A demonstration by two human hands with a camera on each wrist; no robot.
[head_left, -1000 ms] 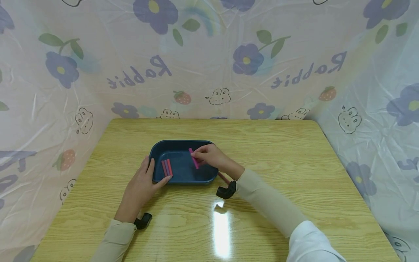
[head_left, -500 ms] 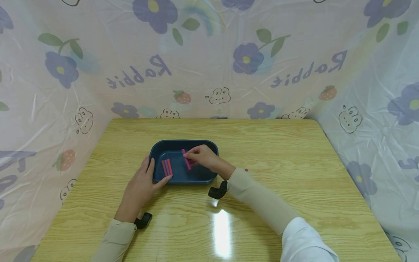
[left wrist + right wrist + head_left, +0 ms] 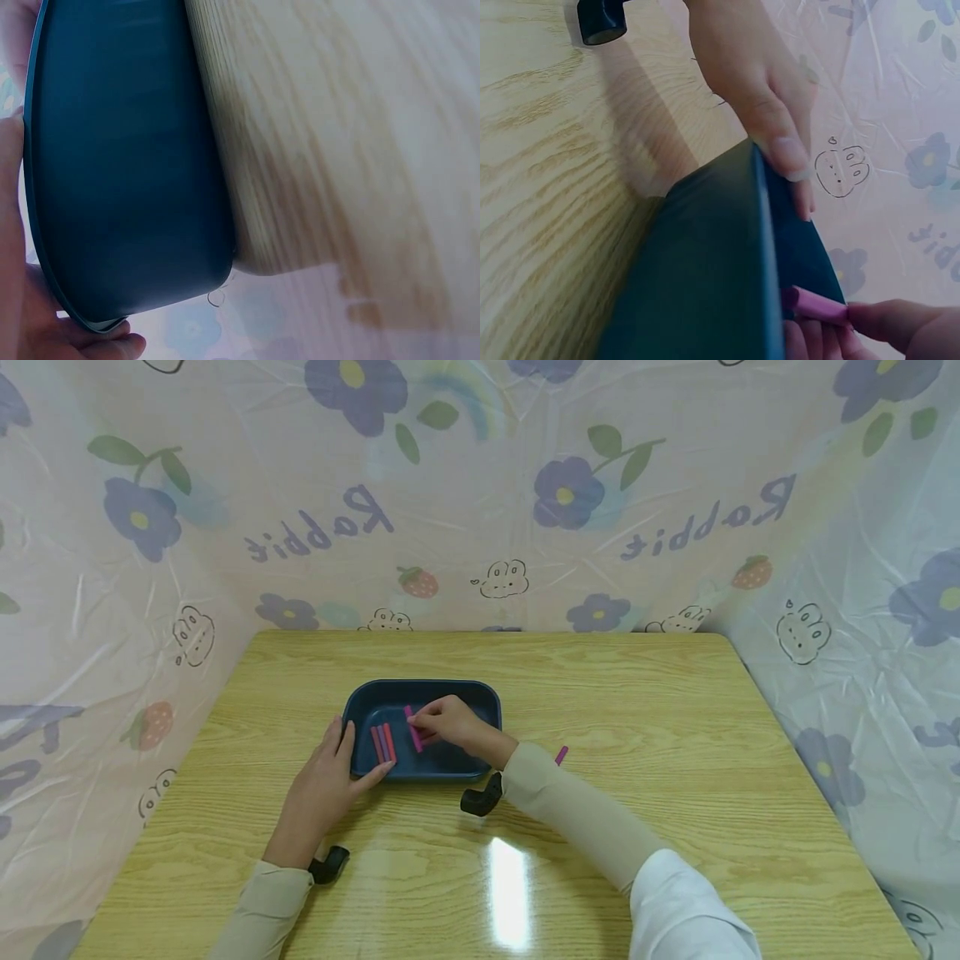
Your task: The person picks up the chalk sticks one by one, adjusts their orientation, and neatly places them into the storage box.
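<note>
The left hand (image 3: 322, 777) grips the left end of the dark tray (image 3: 427, 776), where three sticks (image 3: 383, 744) lie side by side. To their right, inside the tray, the right hand (image 3: 453, 724) pinches a magenta stick (image 3: 416, 740), apparently being placed; lowering and release seem called for next. Right of the tray, another stick (image 3: 562, 755) is partly hidden by the sleeve (image 3: 577, 818).

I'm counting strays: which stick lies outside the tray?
The magenta stick on the table, partly hidden by the right sleeve. Of the other visible sticks, three lie in the tray and the right hand pinches one.
</note>
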